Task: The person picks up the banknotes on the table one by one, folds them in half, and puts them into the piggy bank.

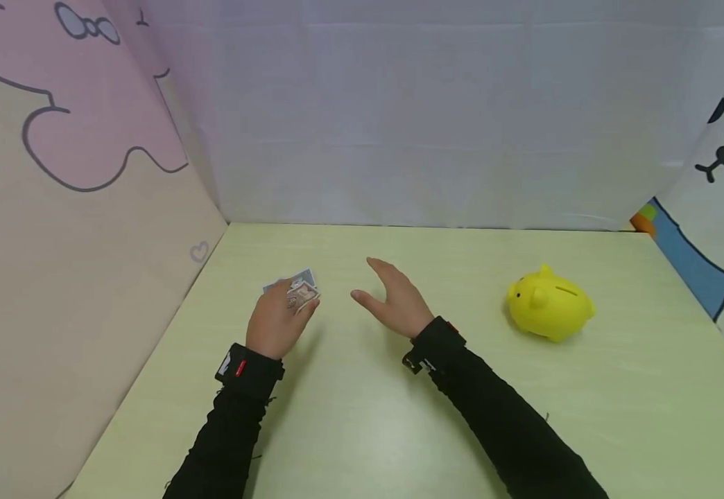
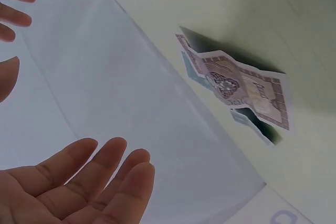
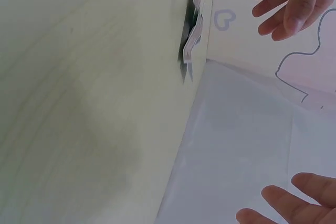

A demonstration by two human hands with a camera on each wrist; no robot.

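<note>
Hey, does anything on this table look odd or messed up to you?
Yes: the paper notes by the left hand look creased and buckled instead of lying flat. The yellow piggy bank stands upright, looking fine.

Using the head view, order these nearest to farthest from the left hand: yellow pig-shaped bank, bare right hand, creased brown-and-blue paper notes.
1. Creased brown-and-blue paper notes: partly hidden by the left hand.
2. Bare right hand: to its right.
3. Yellow pig-shaped bank: farther right, past the right hand.
</note>
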